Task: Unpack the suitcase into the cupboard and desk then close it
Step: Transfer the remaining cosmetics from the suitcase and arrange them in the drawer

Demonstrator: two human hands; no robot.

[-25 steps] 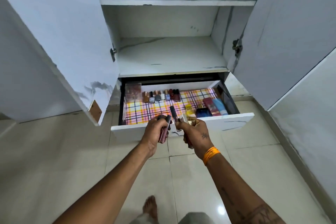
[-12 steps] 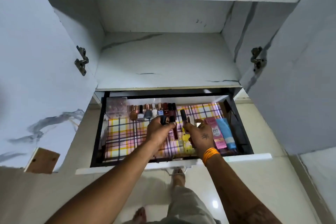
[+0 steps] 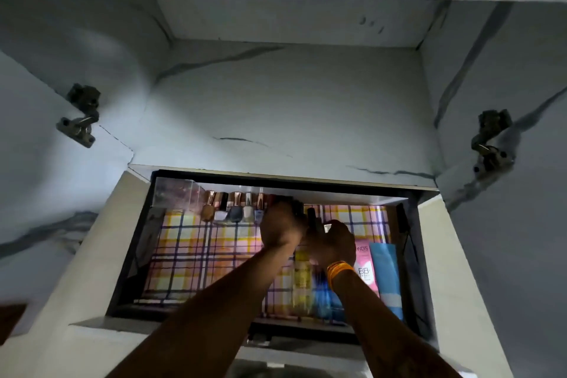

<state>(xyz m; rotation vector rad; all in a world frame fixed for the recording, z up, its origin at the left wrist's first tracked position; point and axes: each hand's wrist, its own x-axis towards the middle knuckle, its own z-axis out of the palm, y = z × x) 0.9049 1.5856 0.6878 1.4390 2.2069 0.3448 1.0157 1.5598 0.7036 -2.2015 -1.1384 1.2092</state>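
Over the open drawer [image 3: 92,321] of the cupboard [image 3: 276,107], in the head view, both hands are reaching to the back row, so the step in hand looks like setting small cosmetics from the suitcase into the drawer; the suitcase itself is not in view. The left hand [image 3: 280,225] is curled over something dark and slim at the right end of the row of nail polish bottles [image 3: 234,207], but the back of the hand hides the fingers, so I cannot tell whether it grips an item or only rests against the row. The right hand [image 3: 333,244], just beside it and touching or nearly so, has its fingers closed round a dark slim tube [image 3: 311,218] that stands up past the knuckles, and a pale glint shows there too.

Left of the hands, the bottles stand upright against the rear wall, with a clear box [image 3: 178,195] beyond them at the corner. Below the right wrist with its orange band [image 3: 339,271] lie a yellow bottle [image 3: 302,281], a pink tube [image 3: 365,267] and a blue tube [image 3: 386,276] on the checked liner [image 3: 190,255].

My judgement: the next move calls for standing the tube upright at the free end of the row, beside the left hand, without knocking over the bottles already there.
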